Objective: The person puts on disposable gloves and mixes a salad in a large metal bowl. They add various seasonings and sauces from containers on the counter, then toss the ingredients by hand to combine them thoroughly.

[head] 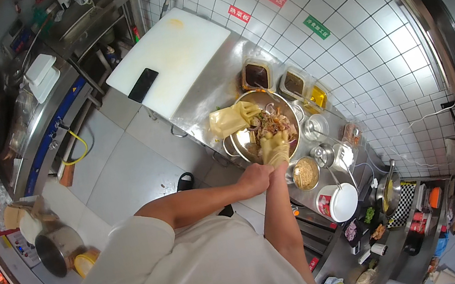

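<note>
My left hand (256, 179) is bare and pinches the cuff of the yellowish glove at my right wrist. My right hand (275, 149) wears that glove and points into a two-handled steel pot (298, 141), over a mix of shredded food (271, 121) with sliced red onion. Whether its fingers hold any of the mix cannot be told. Across the pot's left rim lies another yellowish glove (228, 121), its fingers over the food and its cuff outside on the steel counter (199, 106).
Sauce containers (257, 74), a jar of yellow oil (318, 97), a bowl of pale chopped bits (306, 173) and a white lidded bucket (343, 202) surround the pot's far and right sides. A white cutting board (188, 44) with a black phone (143, 85) lies left.
</note>
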Tool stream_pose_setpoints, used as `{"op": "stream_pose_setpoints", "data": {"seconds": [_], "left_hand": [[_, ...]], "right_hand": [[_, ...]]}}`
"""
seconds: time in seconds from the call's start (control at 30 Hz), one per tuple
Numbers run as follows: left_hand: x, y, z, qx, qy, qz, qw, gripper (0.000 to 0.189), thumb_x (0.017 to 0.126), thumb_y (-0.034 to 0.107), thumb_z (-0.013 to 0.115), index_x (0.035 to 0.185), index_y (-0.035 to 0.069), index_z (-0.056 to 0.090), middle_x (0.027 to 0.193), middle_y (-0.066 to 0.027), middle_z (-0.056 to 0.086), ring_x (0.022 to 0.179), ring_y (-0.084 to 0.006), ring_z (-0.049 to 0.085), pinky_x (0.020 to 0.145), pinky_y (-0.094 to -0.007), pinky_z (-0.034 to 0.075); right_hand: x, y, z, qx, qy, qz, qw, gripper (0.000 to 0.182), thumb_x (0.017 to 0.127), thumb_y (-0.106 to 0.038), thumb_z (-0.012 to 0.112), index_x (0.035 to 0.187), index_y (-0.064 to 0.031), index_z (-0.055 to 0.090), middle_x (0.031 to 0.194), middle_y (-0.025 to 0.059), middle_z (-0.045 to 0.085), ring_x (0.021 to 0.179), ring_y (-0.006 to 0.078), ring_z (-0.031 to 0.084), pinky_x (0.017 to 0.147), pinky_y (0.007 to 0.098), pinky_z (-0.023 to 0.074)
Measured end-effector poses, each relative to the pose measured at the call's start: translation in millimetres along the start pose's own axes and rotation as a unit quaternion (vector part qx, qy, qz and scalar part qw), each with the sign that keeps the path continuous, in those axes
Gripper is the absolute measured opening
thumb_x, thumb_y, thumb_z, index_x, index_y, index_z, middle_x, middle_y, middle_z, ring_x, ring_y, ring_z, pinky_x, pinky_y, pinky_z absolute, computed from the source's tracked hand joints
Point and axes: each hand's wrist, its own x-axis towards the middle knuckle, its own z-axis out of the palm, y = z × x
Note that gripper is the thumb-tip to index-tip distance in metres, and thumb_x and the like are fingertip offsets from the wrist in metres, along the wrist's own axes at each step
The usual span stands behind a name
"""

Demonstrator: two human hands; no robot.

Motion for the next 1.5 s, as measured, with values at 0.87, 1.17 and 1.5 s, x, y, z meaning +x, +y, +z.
{"op": "stream_pose_setpoints", "data": {"seconds": [0.87, 1.17, 1.5], "left_hand": [[-6, 7, -47, -0.126, -0.200, 0.085, 0.968, 0.012, 0.084, 0.002, 0.058, 0.087, 0.001, 0.069, 0.093, -0.0289, 0.071, 0.091, -0.0492, 0.070, 0.077, -0.0552, 0.054], [6, 16, -44, -0.142, -0.201, 0.051, 0.968, 0.015, 0.090, 0.006, 0.053, 0.090, 0.001, 0.068, 0.092, -0.0265, 0.073, 0.091, -0.0447, 0.072, 0.079, -0.0532, 0.055], [45, -92, -63, -0.120, 0.246, -0.157, 0.949, 0.027, 0.094, 0.030, 0.073, 0.101, 0.004, 0.070, 0.090, -0.0132, 0.076, 0.082, -0.0269, 0.076, 0.075, -0.0414, 0.061]], "right_hand": [[-1, -28, -5, 0.120, -0.055, -0.083, 0.988, 0.040, 0.104, -0.040, 0.063, 0.127, -0.0111, 0.049, 0.112, 0.0058, 0.051, 0.103, 0.0203, 0.050, 0.099, 0.0437, 0.0436], [-49, -56, 59, 0.055, 0.019, -0.142, 0.988, 0.080, 0.098, -0.071, 0.058, 0.152, -0.0158, 0.038, 0.145, 0.0166, 0.050, 0.141, 0.0354, 0.037, 0.118, 0.0595, 0.0265], [-11, -95, 21, -0.171, -0.120, -0.170, 0.963, 0.072, 0.102, -0.024, 0.076, 0.158, -0.0066, 0.034, 0.155, 0.0150, 0.051, 0.138, 0.0367, 0.058, 0.112, 0.0533, 0.0531]]}}
